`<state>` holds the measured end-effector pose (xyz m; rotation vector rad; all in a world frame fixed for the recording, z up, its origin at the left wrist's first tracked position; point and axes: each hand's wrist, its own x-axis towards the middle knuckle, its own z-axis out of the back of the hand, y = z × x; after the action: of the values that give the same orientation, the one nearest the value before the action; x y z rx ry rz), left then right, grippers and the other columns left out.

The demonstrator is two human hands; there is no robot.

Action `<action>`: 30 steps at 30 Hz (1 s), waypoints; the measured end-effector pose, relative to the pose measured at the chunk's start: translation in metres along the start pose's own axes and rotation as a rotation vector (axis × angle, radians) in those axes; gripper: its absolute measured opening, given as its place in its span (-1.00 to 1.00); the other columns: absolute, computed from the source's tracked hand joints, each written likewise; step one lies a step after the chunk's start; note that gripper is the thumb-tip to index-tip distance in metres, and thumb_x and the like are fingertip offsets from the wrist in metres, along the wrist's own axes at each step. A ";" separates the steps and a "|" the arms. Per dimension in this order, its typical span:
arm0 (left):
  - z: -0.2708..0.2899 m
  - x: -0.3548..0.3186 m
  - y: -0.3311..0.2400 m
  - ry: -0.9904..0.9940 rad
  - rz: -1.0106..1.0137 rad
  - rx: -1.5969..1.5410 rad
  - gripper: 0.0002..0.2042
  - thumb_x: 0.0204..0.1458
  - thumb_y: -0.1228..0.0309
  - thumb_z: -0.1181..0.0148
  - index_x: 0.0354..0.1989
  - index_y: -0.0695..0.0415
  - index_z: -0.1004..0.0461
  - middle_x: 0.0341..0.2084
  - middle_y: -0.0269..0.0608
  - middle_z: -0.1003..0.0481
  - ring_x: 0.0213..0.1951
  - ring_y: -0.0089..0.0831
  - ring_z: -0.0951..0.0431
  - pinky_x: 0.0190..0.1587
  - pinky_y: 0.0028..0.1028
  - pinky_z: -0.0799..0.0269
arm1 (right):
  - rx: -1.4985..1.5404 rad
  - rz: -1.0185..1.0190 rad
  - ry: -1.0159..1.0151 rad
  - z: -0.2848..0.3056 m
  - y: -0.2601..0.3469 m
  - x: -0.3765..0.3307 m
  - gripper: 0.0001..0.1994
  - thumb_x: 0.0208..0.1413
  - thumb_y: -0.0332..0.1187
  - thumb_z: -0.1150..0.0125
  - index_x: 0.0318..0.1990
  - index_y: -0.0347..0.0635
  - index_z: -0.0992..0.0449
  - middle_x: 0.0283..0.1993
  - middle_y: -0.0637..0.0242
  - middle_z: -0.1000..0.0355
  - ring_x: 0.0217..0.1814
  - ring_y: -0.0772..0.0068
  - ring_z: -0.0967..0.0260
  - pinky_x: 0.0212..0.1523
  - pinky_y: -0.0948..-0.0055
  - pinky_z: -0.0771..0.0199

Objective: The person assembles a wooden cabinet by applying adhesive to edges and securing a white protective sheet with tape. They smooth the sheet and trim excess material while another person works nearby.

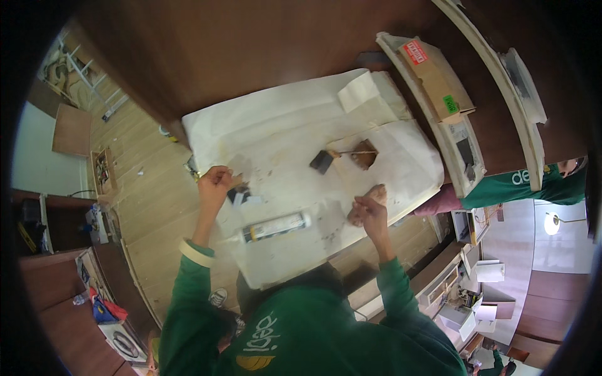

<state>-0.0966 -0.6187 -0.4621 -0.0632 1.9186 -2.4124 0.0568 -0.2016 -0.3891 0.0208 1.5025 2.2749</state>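
Note:
My left hand (216,180) is over the left part of a white paper-covered work surface (276,156), fingers pinched together. By its fingertips lie a small tan piece (237,181) and some dark and white scraps (243,198). A roll of masking tape (196,252) rings my left wrist. At the right edge of the surface, my right hand (371,216) is closed against a brownish thing (377,193) that I cannot make out. Between my hands lies a sealant tube (274,227), its nozzle pointing left. Farther back, a black foam brush (322,161) lies with its handle across a brown, open-looking shape (364,155).
A cardboard box (437,81) rests on a pale-edged shelf at the right. Behind the shelf, another person in a green top (501,188) is partly visible. A brown panel (251,50) stands along the far side. A ladder (94,81) is at the far left.

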 end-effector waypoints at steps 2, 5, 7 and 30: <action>-0.033 0.019 -0.021 -0.029 0.070 0.239 -0.70 0.09 0.35 -0.31 -0.10 0.33 -0.58 -0.29 0.02 -0.63 -0.27 -0.25 -0.66 -0.19 -0.34 -0.56 | -0.050 0.036 -0.025 0.026 -0.003 0.061 -0.72 0.16 -0.34 -0.33 -0.07 -0.36 -0.64 -0.23 0.11 -0.64 -0.39 0.44 -0.60 -0.29 0.45 -0.58; -0.069 0.041 -0.016 -0.140 -0.160 0.503 -0.65 0.08 0.31 -0.32 -0.07 0.33 -0.56 -0.13 0.13 -0.58 -0.14 -0.05 -0.63 -0.08 -0.21 -0.53 | -0.163 0.167 -0.060 0.043 -0.006 0.152 -0.74 0.12 -0.33 -0.35 -0.07 -0.24 -0.67 -0.28 0.12 -0.65 -0.35 0.38 -0.62 -0.25 0.40 -0.60; -0.090 0.059 -0.009 -0.121 -0.167 0.612 -0.64 0.04 0.31 -0.33 -0.06 0.32 -0.54 -0.04 0.15 -0.52 0.00 0.09 -0.53 0.05 -0.12 -0.45 | -0.241 0.273 -0.137 0.049 -0.031 0.218 -0.75 0.09 -0.30 -0.38 -0.10 -0.18 -0.68 -0.21 0.08 -0.64 -0.30 0.26 -0.63 -0.23 0.34 -0.61; -0.143 0.065 0.020 -0.296 -0.319 0.922 -0.59 0.11 0.22 -0.23 0.05 0.21 -0.42 0.10 0.03 -0.42 0.15 0.05 -0.35 0.20 -0.02 -0.19 | -0.871 0.660 -0.135 -0.003 -0.055 0.369 -0.52 -0.01 0.02 -0.36 -0.06 -0.14 -0.61 0.12 0.15 -0.38 0.21 -0.01 -0.29 0.14 0.00 -0.38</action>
<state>-0.1706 -0.4886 -0.5142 -0.6600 0.5976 -3.0058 -0.2636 -0.0586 -0.5164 0.4605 0.3437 3.1757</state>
